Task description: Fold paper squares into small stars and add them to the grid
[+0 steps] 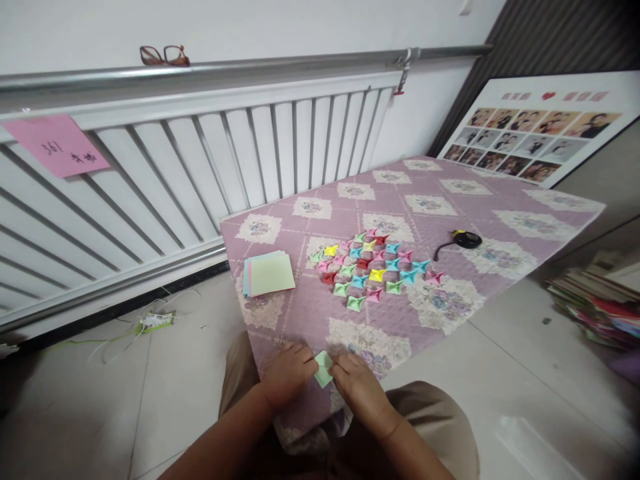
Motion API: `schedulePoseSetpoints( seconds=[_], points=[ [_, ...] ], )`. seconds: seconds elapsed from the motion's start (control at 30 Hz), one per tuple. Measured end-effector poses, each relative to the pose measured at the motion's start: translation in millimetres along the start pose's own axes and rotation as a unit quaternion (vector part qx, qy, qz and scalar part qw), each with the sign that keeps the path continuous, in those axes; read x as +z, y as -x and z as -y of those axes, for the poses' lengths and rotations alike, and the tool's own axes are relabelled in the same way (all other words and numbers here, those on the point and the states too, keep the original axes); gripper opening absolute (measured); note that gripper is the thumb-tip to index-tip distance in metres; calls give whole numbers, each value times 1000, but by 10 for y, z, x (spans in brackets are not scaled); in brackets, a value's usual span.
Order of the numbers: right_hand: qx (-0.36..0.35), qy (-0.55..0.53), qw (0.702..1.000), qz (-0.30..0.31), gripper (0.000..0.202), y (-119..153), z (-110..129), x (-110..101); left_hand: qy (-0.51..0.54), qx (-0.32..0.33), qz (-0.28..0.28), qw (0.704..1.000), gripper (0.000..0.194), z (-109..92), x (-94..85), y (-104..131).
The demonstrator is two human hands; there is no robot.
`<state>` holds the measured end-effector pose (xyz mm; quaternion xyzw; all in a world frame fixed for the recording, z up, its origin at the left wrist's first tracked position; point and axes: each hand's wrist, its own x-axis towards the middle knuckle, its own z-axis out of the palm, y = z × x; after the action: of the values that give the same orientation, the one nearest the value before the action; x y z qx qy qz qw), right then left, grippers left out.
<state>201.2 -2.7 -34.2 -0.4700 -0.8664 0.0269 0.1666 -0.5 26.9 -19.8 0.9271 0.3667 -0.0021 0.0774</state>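
A small piece of folded light green paper (pixel 323 370) lies near the table's front edge, between my two hands. My left hand (pixel 290 371) has its fingers closed on the paper's left corner. On the opposite corner, the fingers of my right hand (pixel 357 381) are pressed together. Fold lines cross the paper's face; its underside is hidden. Beyond my hands, several small folded paper pieces (pixel 376 275) in green, pink, red, yellow and blue stand in slanting rows. To their left rests a stack of square paper sheets (pixel 271 275), pale green on top.
A purple flowered cloth (pixel 305 320) covers the table. A black object with a strap (pixel 466 239) lies at the right. Behind are a white radiator (pixel 210 153) and a pipe holding eyeglasses (pixel 165 56). A photo board (pixel 530 127) leans at the back right. A power strip (pixel 156 322) sits on the floor.
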Motion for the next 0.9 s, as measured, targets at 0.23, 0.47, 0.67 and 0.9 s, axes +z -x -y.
schedulePoseSetpoints(
  seconds=[0.23, 0.47, 0.67, 0.9],
  points=[
    [-12, 13, 1000, 21, 8, 10, 18, -30, -14, 12, -14, 1000, 14, 12, 76, 26],
    [-26, 23, 999, 26, 8, 6, 35, -64, -19, 14, -34, 999, 16, -12, 99, 60],
    [-40, 21, 999, 24, 8, 2, 31, -110, -27, 13, -38, 999, 13, -89, 48, 107],
    [-36, 20, 999, 4, 20, 140, 47, -96, -41, -7, -40, 998, 29, -211, 36, 219]
  ],
)
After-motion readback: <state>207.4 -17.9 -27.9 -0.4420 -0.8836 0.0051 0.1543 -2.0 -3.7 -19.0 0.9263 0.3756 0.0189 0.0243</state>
